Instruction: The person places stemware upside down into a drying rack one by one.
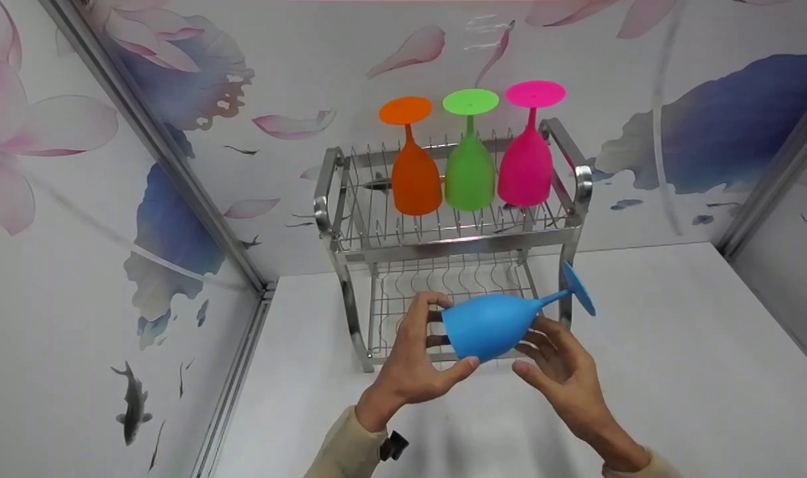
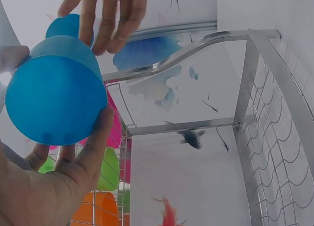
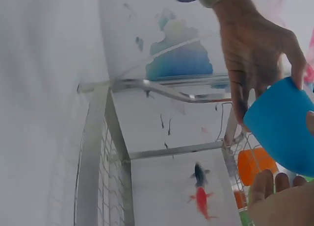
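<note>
A blue plastic goblet (image 1: 493, 325) is held in the air, tilted on its side, with its mouth to the left and its foot raised to the right. My left hand (image 1: 417, 368) grips it around the rim end, thumb below and fingers on the far side. Close to the lower bowl and stem, my right hand (image 1: 566, 378) has its fingers loosely bent at the goblet's underside and its thumb apart from it. In the left wrist view the goblet's mouth (image 2: 56, 101) faces the camera, and the right hand (image 2: 110, 17) hangs relaxed beside the bowl.
Behind the hands stands a two-tier metal dish rack (image 1: 456, 245). On its upper tier, an orange goblet (image 1: 417, 182), a green goblet (image 1: 470, 176) and a pink goblet (image 1: 525, 169) stand upside down in a row. Flower-printed walls enclose the white tabletop (image 1: 669, 345).
</note>
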The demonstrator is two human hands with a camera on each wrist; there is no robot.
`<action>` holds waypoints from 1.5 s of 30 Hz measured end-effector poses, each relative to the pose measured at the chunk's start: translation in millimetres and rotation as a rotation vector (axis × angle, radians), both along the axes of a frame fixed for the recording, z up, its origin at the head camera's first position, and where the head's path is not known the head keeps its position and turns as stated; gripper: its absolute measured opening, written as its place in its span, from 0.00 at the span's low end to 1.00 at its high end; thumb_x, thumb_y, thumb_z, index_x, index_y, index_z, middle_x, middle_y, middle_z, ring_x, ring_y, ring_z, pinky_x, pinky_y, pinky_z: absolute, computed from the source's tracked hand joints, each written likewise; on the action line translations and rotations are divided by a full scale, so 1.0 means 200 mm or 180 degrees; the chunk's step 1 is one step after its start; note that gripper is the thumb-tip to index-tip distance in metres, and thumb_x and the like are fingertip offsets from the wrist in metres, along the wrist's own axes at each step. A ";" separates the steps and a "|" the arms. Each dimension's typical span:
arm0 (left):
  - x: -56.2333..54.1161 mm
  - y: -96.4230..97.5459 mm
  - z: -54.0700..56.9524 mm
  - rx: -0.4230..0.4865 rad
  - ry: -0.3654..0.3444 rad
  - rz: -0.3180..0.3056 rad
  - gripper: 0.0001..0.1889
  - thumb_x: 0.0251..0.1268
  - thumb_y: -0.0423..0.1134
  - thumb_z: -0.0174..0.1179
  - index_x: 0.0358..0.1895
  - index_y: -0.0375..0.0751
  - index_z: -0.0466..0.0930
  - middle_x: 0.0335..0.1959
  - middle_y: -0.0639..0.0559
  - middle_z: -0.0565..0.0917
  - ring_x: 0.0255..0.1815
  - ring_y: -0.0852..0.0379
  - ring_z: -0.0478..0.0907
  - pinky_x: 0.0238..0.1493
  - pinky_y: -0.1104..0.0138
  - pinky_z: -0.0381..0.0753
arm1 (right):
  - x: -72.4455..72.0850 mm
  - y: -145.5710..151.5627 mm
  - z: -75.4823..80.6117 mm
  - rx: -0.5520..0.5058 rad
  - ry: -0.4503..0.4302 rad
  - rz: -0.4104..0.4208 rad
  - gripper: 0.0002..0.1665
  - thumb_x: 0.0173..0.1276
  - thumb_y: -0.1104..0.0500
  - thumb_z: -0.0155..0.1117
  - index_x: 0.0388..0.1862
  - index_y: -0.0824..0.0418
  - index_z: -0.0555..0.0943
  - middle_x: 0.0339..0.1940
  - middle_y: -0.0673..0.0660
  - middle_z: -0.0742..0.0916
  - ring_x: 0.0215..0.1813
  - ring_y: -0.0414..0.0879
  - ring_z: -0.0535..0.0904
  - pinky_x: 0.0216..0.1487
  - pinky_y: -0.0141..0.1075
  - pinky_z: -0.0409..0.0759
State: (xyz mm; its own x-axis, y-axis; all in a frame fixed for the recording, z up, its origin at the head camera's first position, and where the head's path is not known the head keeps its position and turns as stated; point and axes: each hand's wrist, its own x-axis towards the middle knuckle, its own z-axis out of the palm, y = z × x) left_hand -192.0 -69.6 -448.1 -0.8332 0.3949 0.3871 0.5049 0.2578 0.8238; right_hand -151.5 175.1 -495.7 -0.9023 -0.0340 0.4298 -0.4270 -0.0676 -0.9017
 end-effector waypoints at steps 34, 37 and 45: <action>-0.08 -0.22 -0.11 0.0204 0.0458 0.0488 0.30 0.69 0.45 0.69 0.71 0.44 0.72 0.68 0.48 0.78 0.68 0.45 0.81 0.69 0.54 0.84 | -0.10 0.02 0.27 -0.0368 -0.0655 0.0321 0.39 0.74 0.75 0.64 0.81 0.64 0.68 0.75 0.56 0.81 0.73 0.47 0.81 0.68 0.39 0.85; -0.13 -0.31 -0.16 0.0129 0.0463 0.0822 0.29 0.70 0.44 0.71 0.70 0.42 0.74 0.67 0.47 0.79 0.67 0.45 0.81 0.69 0.55 0.84 | -0.11 0.04 0.32 -0.0104 -0.0659 0.0192 0.39 0.73 0.75 0.65 0.81 0.62 0.69 0.75 0.54 0.81 0.72 0.43 0.81 0.66 0.35 0.85; -0.20 -0.54 -0.32 0.0016 0.0593 0.1699 0.26 0.66 0.34 0.74 0.64 0.33 0.77 0.58 0.38 0.83 0.58 0.39 0.86 0.61 0.51 0.90 | -0.18 0.04 0.46 0.0515 -0.0215 0.0368 0.40 0.71 0.74 0.70 0.80 0.60 0.71 0.74 0.56 0.83 0.74 0.49 0.81 0.68 0.34 0.83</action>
